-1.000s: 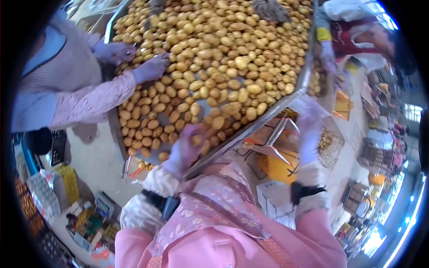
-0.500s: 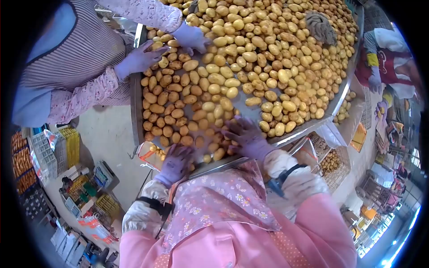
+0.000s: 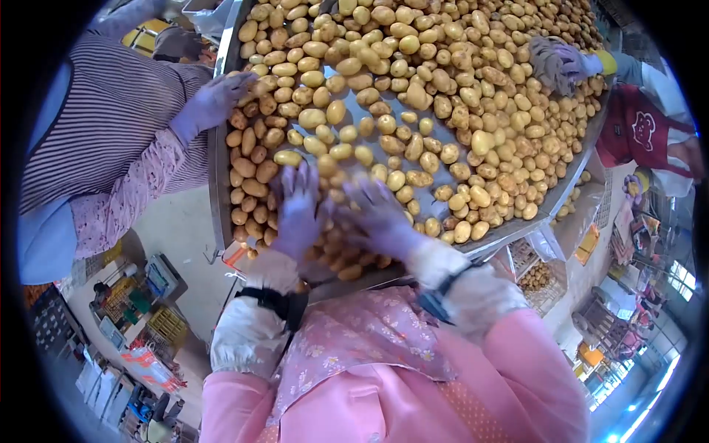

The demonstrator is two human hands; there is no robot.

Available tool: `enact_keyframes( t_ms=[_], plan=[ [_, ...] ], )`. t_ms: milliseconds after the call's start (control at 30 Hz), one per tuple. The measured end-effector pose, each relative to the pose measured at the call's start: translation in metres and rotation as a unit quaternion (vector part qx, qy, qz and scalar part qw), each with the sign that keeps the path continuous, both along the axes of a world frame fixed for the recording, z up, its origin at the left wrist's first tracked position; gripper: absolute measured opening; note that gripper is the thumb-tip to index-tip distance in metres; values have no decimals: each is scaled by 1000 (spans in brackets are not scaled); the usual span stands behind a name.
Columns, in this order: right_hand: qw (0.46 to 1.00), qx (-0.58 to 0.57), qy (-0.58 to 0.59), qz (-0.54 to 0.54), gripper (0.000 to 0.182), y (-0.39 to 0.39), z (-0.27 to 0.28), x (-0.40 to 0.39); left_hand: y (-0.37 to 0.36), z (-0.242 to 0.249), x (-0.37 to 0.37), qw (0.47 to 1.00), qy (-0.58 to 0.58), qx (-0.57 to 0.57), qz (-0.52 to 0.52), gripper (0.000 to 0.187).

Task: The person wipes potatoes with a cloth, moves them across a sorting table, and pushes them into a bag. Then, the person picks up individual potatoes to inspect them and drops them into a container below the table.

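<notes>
Left hand (image 3: 299,210) and right hand (image 3: 380,221) spread over potatoes (image 3: 502,181) in a metal tray (image 3: 219,166)

At far left, a co-worker's purple-gloved hand (image 3: 214,103) reaches over the tray's straight wall. Smooth, rounded potatoes, yellow to brown, lie inside, with bare metal showing between some. Near the front edge, the left hand's fingers are wide apart among them; the right hand's are also wide, too blurred to tell whether they touch any. Below the right edge, a pale crate (image 3: 550,295) holds more potatoes; above, another co-worker's gloved hand (image 3: 572,60) meets a crumpled grey rag (image 3: 546,68).
</notes>
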State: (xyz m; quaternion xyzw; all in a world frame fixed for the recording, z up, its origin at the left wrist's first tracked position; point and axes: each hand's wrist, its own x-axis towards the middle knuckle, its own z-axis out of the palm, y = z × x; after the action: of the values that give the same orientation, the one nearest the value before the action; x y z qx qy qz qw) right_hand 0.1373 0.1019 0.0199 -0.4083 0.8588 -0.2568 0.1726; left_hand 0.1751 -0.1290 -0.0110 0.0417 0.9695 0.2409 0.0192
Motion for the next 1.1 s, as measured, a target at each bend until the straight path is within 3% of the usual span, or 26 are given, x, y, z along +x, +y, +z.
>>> enact_keyframes(
  t_ms=[67, 100, 133, 167, 200, 233, 267, 333, 367, 400, 433, 500, 533, 567, 633, 667, 700, 733, 767, 800, 833, 867, 900, 967, 1067, 1100],
  plan=[
    [994, 84, -54, 36, 59, 70, 5, 12, -8, 25, 44, 986, -88, -55, -128, 68],
    [985, 150, -74, 38, 59, 98, 17, 8, -11, 34, 67, 986, -98, -46, -125, 65],
    [983, 137, -89, -89, 58, 122, 29, -3, -12, 40, 83, 986, -107, -38, -120, 62],
    [965, 207, 75, -140, 63, 135, 20, -7, -9, 43, 91, 987, -106, -38, -118, 62],
    [965, 209, 74, -140, 63, 133, 1, -5, -3, 46, 100, 980, -182, 15, -72, 59],
    [934, 231, 116, -245, 68, 116, -14, -4, 5, 52, 102, 964, -257, 67, -25, 56],
    [890, 248, 160, -347, 73, 93, -23, -4, 14, 45, 104, 964, -257, 67, -25, 56],
    [937, 210, 75, -270, 74, 46, -14, 12, 36, 37, 91, 952, -35, 166, -255, 48],
    [971, 151, 50, -178, 72, 42, -19, 34, 37, 36, 81, 946, -30, 103, -306, 48],
    [992, 91, 26, -83, 70, 41, -19, 49, 31, 35, 82, 946, -28, 104, -306, 48],
    [992, 92, 27, -83, 70, 51, -12, 41, 17, 39, 81, 950, -51, 86, -297, 46],
    [977, 210, -12, -22, 68, 96, 11, 13, -32, 3, 110, 961, -56, 61, -264, 48],
    [953, 282, 93, -60, 71, 113, 7, -9, -39, 11, 107, 961, -58, 60, -262, 48],
    [957, 182, 100, -202, 75, 128, -12, -39, -46, 27, 99, 968, -104, 34, -225, 48],
    [925, 151, 163, -308, 74, 105, -27, -100, -45, 36, 79, 971, -150, 7, -186, 47],
    [896, 252, 183, -316, 74, 77, -33, -122, -36, 32, 61, 989, -68, -20, -129, 45],
    [885, 274, 98, -364, 78, 32, -5, -142, -26, 28, 37, 996, 16, -48, -71, 42],
    [895, 230, 69, -377, 80, 10, -15, -151, -9, 29, 2, 997, 50, 37, -39, 41],
    [911, 93, 186, -357, 81, 1, -47, -154, 6, 29, -32, 989, 83, 122, -5, 39],
    [912, 31, 241, -330, 81, -14, -50, -151, 10, 20, -53, 989, 83, 124, -8, 39],
    [927, 42, 257, -271, 78, -25, -24, -138, 14, 10, -71, 996, 19, 85, -33, 39],
    [945, -32, 256, -202, 67, -30, -18, -122, 17, 6, -78, 997, -43, 44, -53, 40],
    [971, -48, 171, -160, 47, -34, -6, -96, 15, 6, -78, 997, -41, 45, -50, 40],
    [980, 168, 102, -20, 26, -31, -25, -47, -1, 11, -68, 984, -133, -56, -102, 40],
    [971, 76, 208, -89, 17, -36, -34, -6, -15, 4, -30, 994, -27, -85, -65, 40],
    [972, 74, 206, -90, 17, -41, -34, 0, -18, 8, -22, 987, -99, -103, -75, 41]
  ],
)
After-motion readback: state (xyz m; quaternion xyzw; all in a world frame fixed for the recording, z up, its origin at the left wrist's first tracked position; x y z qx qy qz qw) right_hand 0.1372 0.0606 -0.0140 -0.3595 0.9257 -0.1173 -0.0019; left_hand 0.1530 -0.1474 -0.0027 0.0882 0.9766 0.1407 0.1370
